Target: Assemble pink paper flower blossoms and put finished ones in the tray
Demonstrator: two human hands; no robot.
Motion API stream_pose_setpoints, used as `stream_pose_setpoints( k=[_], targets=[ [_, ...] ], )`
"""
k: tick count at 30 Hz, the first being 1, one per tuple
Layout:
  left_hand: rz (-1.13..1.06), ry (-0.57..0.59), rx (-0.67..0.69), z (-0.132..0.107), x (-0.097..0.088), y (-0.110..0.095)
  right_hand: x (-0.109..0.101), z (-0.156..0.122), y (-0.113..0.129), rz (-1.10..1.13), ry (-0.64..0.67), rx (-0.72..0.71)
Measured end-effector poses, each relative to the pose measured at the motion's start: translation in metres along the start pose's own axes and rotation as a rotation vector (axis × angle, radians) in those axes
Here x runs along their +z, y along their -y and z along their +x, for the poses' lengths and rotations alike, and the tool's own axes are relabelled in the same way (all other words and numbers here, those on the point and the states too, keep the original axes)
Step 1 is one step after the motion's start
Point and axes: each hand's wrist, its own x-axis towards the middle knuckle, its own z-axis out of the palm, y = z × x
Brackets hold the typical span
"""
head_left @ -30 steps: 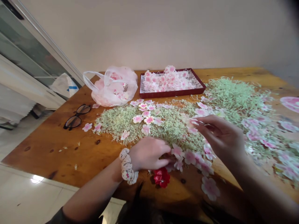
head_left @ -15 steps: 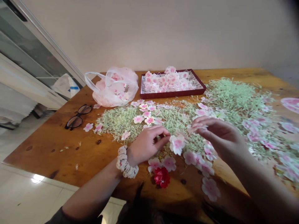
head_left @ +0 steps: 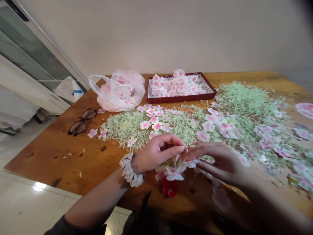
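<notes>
The left hand (head_left: 156, 153) pinches a pink flower (head_left: 174, 173) at its top, while the right hand (head_left: 217, 160) curls just beside it, its grip unclear, above a red flower (head_left: 169, 190)

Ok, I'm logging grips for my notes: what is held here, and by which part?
The left hand and right hand meet above a pink artificial blossom, apparently pinching the thin strands at its centre; blur hides which fingers grip.
</notes>
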Motion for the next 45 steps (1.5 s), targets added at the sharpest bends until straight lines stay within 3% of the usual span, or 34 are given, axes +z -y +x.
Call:
stream_pose_setpoints(
  k=[4, 8, 15, 30, 35, 39, 45],
  targets=[
    [-0.057, 0.004, -0.069, 0.001, 0.001, 0.003, 0.005, 0.001, -0.001, -0.009, -0.015, -0.090],
    [-0.056, 0.014, -0.086, 0.000, 0.001, 0.003, 0.009, -0.001, -0.002, -0.055, -0.152, -0.192],
    [-0.101, -0.016, -0.101, -0.002, 0.003, 0.000, 0.009, -0.002, 0.009, -0.127, -0.253, -0.233],
    [-0.075, 0.042, -0.085, -0.004, 0.004, 0.002, 0.010, -0.003, 0.006, -0.184, -0.283, -0.186],
    [-0.001, 0.008, -0.010, -0.004, 0.006, 0.001, 0.010, -0.003, 0.005, -0.214, -0.269, -0.155],
    [0.027, -0.024, 0.046, -0.004, 0.009, 0.001, 0.012, -0.003, 0.004, -0.160, -0.260, -0.078],
    [0.007, 0.017, -0.004, -0.007, 0.009, 0.002, 0.016, -0.002, 0.005, 0.054, -0.245, 0.100]
  ],
)
